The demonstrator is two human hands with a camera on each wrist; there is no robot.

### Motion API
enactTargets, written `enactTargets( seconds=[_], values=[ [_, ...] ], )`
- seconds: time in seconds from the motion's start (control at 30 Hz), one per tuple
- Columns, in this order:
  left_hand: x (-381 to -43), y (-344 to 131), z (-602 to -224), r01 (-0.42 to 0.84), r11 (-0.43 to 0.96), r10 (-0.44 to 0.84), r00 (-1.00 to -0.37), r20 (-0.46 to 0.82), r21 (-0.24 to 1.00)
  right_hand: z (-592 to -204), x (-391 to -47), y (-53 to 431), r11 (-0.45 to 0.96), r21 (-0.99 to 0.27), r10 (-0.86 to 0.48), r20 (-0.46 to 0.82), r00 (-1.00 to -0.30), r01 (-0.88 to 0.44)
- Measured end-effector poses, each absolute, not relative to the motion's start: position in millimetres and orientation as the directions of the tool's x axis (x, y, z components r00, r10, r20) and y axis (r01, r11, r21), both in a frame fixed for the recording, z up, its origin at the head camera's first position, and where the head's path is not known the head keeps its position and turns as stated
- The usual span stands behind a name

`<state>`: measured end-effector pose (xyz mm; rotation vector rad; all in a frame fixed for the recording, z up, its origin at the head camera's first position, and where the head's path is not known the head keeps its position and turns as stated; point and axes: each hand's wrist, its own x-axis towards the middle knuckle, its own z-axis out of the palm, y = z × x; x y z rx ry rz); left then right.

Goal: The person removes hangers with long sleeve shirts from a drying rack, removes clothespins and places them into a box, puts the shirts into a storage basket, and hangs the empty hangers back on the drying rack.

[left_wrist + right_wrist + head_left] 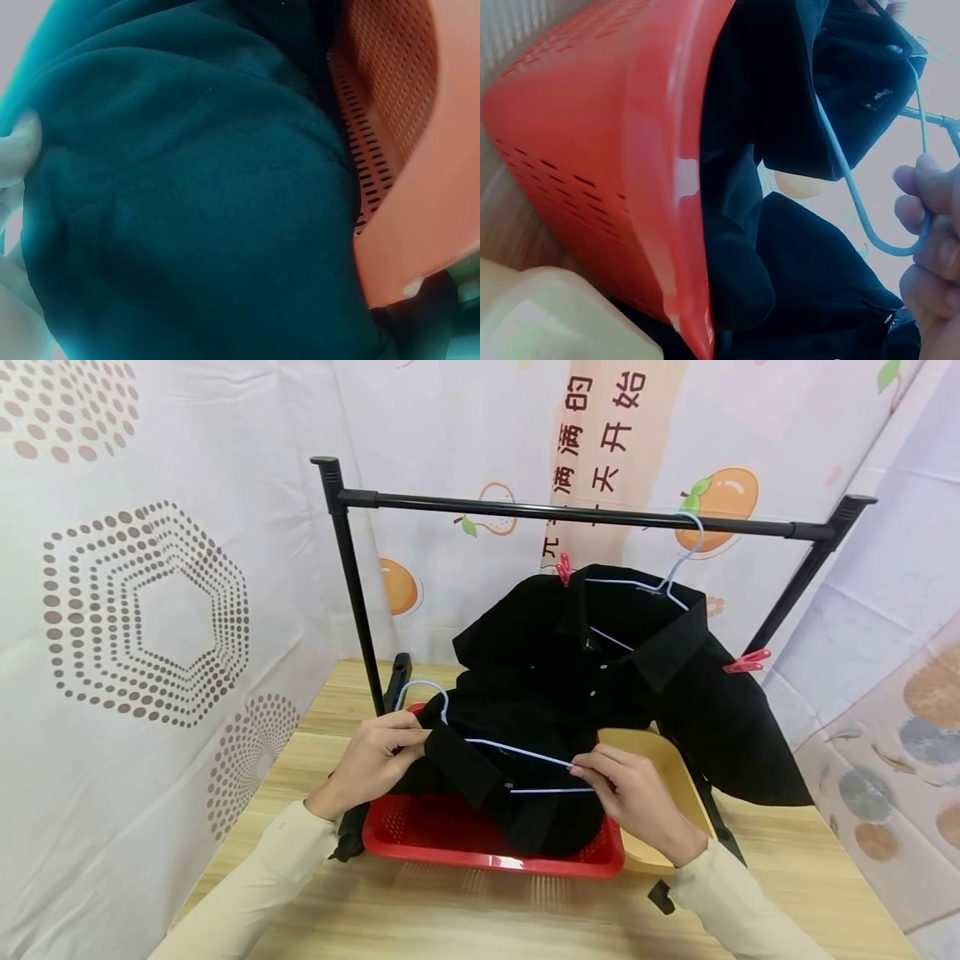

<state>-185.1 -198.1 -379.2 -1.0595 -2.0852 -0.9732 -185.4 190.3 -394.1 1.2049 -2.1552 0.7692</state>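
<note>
The black shirt (536,827) spreads between the two hands. Behind and around it, a wooden table (450,922) runs on toward the person past a red basket. A black rack (487,508) stands on it; on its rail, a wide gap separates the left post from the hook of a hung shirt (637,693), whose sleeve reaches past the right side. The red basket (487,862) sits below the hands, cloth lying over its rim, with a yellow tray (652,747) just beside it. The left hand (378,756) pinches the black shirt at the collar, near the hook of a light-blue hanger (519,749). The right hand (630,789) grips the hanger's rounded end, which sticks out of the neck opening; most of the black shirt lies left of and below that hand.
</note>
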Motion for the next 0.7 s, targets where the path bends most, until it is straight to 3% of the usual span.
enactTargets(
  seconds=[0.47, 0.7],
  values=[
    [-183.1, -195.2, -380.9, 0.853, 0.358, 0.393, -0.506, 0.768, 0.379, -398.4, -188.5, 201.4, 0.427, -0.094, -0.482, 0.817, -0.315, -0.899],
    [-182.8, -195.8, -384.1, 0.839, 0.372, 0.393, -0.53, 0.751, 0.398, -398.6, -188.3, 213.9, 0.47, -0.067, -0.437, 0.849, -0.298, -0.88]
  ],
)
